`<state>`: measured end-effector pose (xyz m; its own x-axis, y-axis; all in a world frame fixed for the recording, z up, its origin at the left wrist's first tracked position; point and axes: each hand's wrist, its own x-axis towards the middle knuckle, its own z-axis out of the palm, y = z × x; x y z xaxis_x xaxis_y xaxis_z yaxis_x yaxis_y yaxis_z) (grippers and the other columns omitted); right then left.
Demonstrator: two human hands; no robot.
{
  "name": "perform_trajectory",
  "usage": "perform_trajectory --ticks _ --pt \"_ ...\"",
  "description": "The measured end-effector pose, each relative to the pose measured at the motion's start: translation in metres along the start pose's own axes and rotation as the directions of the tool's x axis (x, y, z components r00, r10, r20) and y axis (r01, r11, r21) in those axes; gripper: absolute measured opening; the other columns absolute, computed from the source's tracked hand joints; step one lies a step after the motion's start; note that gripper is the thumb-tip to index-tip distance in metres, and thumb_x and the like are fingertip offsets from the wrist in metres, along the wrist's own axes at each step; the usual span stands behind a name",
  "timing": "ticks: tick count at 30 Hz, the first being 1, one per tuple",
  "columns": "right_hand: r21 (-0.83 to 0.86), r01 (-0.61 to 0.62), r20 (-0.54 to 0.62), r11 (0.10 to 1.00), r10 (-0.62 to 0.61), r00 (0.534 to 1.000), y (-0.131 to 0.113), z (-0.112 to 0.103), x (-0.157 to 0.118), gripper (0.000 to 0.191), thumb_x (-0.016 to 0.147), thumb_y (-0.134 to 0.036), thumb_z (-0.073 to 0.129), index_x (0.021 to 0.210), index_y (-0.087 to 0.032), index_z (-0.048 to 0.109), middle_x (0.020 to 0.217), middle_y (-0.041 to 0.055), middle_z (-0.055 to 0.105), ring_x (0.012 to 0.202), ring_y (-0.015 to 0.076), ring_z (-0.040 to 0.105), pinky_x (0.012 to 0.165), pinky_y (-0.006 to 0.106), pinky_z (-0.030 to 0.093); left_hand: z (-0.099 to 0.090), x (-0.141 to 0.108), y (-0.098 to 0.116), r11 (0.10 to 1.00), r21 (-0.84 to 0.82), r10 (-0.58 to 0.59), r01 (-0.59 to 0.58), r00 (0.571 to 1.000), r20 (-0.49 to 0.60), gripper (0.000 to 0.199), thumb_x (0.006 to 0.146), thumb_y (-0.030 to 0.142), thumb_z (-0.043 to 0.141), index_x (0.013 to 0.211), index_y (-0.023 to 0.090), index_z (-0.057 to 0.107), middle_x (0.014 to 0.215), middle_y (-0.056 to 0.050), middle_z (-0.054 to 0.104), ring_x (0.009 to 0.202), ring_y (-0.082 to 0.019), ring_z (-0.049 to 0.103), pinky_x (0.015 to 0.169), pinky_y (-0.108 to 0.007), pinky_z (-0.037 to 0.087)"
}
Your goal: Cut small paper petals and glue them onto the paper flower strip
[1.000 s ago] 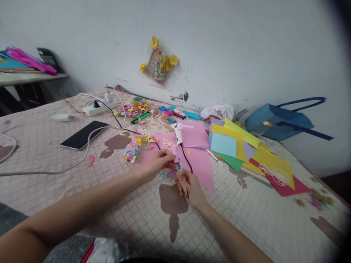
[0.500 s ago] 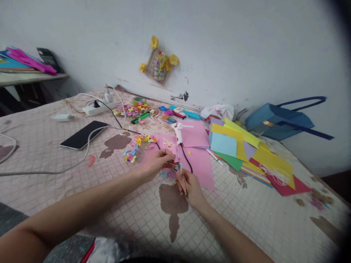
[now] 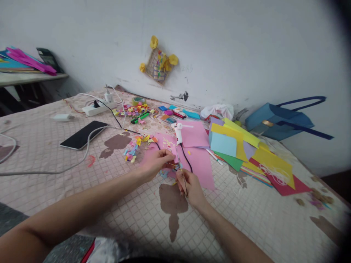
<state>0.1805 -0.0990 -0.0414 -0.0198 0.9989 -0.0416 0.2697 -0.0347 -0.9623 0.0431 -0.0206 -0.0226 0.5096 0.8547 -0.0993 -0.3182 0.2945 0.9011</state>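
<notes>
My right hand is closed around a pair of small scissors, whose blades point up and away from me. Just left of the blades, my left hand pinches a thin yellowish strip; much of it is hidden by the fingers. Both hands are over the near edge of pink paper sheets. A white glue gun stands on the paper beyond my hands, its black cord running down beside the scissors. Small blue paper cutouts lie beneath my hands.
Colourful cutouts lie left of the pink paper. A tablet, cables and a power strip are farther left. On the right are coloured paper sheets and a blue bag. A woven decoration hangs on the wall.
The scissor blades and the yellowish strip have shifted very slightly between my hands. Both hands stay in nearly the same place.
</notes>
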Motion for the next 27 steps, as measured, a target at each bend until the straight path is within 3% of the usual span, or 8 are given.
perform_trajectory --ticks 17,27 --pt "-0.042 -0.006 -0.022 0.999 0.005 1.000 0.0001 -0.0010 0.0006 0.042 0.082 -0.057 0.043 0.064 -0.019 0.044 0.042 -0.0074 0.037 0.033 0.0065 0.035 0.033 0.018 0.027 -0.0002 0.0003 -0.0014 1.000 0.013 -0.010 0.010 1.000 0.002 0.020 0.070 0.024 0.067 0.067 0.012 0.052 0.065 0.001 0.056 0.057 -0.009 0.057 0.064 -0.027 0.049" --pt "0.021 -0.030 -0.001 0.999 0.030 1.000 -0.0001 -0.0001 0.0002 0.045 0.081 -0.060 0.041 0.065 -0.018 0.044 0.041 -0.0080 0.035 0.033 0.0062 0.035 0.034 0.018 0.029 -0.0001 0.0004 -0.0015 1.000 0.009 -0.021 0.021 1.000 0.001 0.020 0.069 0.024 0.067 0.066 0.012 0.051 0.065 0.001 0.056 0.057 -0.009 0.057 0.064 -0.027 0.049"
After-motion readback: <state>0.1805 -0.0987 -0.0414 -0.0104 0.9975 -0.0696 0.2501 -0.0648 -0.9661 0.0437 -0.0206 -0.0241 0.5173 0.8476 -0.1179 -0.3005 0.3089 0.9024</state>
